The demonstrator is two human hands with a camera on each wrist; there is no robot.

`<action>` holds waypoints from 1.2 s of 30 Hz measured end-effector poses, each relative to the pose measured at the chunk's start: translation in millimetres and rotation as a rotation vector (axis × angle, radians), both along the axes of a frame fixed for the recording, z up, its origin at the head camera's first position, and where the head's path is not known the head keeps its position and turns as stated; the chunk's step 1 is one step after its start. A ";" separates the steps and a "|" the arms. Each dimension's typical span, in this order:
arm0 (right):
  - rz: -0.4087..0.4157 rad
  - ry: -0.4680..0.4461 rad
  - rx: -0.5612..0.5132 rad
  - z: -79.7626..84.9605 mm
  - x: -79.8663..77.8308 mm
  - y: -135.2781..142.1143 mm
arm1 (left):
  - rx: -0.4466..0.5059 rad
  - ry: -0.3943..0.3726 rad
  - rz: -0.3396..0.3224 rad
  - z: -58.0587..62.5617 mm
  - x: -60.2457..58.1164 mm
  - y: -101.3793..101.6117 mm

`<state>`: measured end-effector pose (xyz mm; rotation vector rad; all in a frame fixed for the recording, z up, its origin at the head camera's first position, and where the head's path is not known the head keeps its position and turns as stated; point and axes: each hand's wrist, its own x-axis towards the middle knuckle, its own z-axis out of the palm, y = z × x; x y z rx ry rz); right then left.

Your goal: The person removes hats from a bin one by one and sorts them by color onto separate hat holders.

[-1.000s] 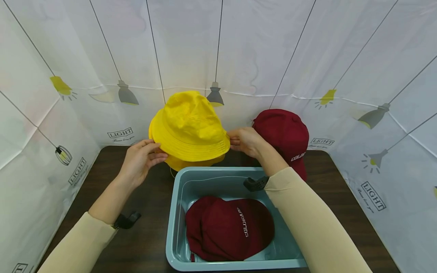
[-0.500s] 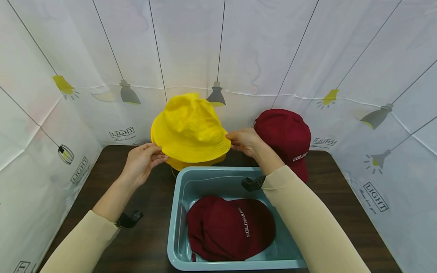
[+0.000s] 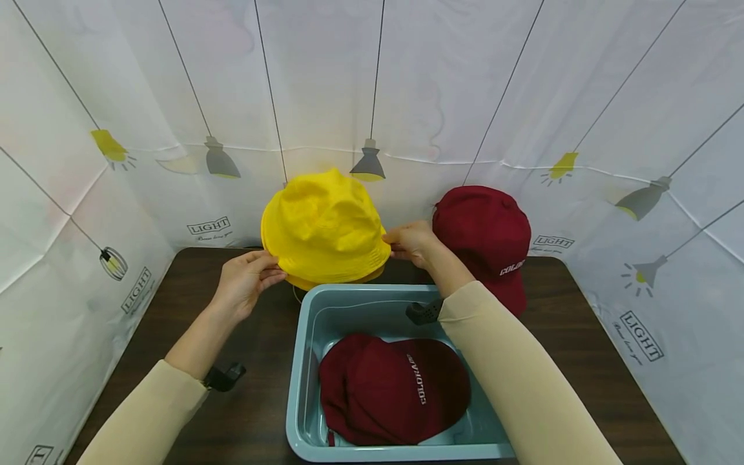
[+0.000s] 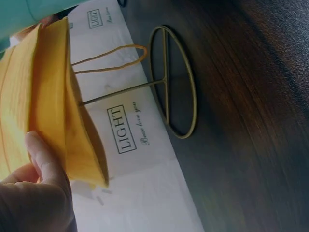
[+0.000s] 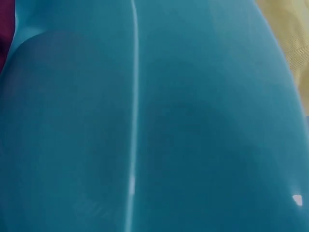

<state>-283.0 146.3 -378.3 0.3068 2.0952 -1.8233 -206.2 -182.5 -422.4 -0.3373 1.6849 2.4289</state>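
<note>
from the left we see a white sheet (image 3: 52, 213) printed with hanging lamps, then a cream left sleeve (image 3: 145, 416) with a black device (image 3: 223, 376) strapped at its cuff. next comes the left hand (image 3: 245, 279), pinching the front left brim of a yellow bucket hat (image 3: 328, 223) between thumb and fingers. we find the yellow bucket hat crown up between both hands, towards the back of the dark counter (image 3: 250, 413). in the left wrist view a second yellow layer (image 4: 83, 145) shows below the brim, though we cannot tell whether it is another hat; a thin cord loop (image 4: 108, 69) hangs from it, and the rod of a wire stand (image 4: 166, 96) runs up underneath. just in front and to the right we have a blue-green bin (image 3: 401, 453), in which a dark red cap (image 3: 378, 387) lies with its white lettering up and its visor to the right. beyond it the right hand (image 3: 414, 244) pinches the opposite edge of the brim; the right wrist view gives us mostly bin wall. farther right we see an upright red cap (image 3: 479, 223), visor towards us, and the right sleeve (image 3: 523, 374) crossing over the bin.
</note>
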 end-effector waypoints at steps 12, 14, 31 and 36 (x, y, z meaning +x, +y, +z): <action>0.012 0.002 0.050 7.8 4.8 2.0 | -0.012 0.025 -0.015 -4.0 3.6 -1.4; 0.008 0.024 0.093 11.8 7.3 4.2 | -0.028 0.036 -0.023 -2.7 6.8 -4.2; 0.174 0.354 0.462 47.3 27.1 24.9 | -0.174 0.224 0.004 30.7 37.0 -38.5; 0.215 0.430 0.485 58.1 38.8 27.9 | -0.259 0.294 0.015 34.0 47.9 -40.2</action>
